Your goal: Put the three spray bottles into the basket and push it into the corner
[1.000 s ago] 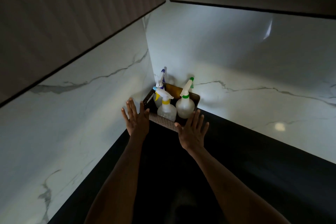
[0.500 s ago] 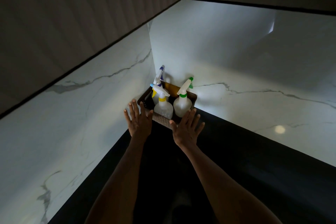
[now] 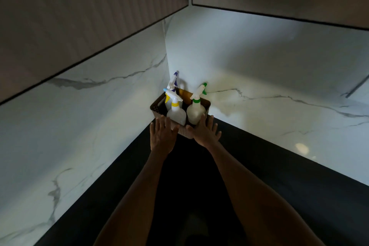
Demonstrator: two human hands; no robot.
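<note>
At frame center, a left hand [image 3: 162,138] and right hand [image 3: 205,133], fingers spread flat, hide the near wall of a brown basket [image 3: 157,106] holding three unlabeled spray bottles — yellow-collared [image 3: 175,115], green-collared [image 3: 195,111] and a half-hidden purple-tipped one [image 3: 173,83] — in the marble corner [image 3: 166,62].

Brown basket, three pale bottles, white marble and black counter.
The basket [image 3: 157,106] is dark brown with a dotted weave; the translucent bottles carry a yellow collar [image 3: 175,104], a green collar [image 3: 196,101] and a purple nozzle tip [image 3: 175,74]; the walls [image 3: 259,78] show grey veins above the countertop [image 3: 259,166].
</note>
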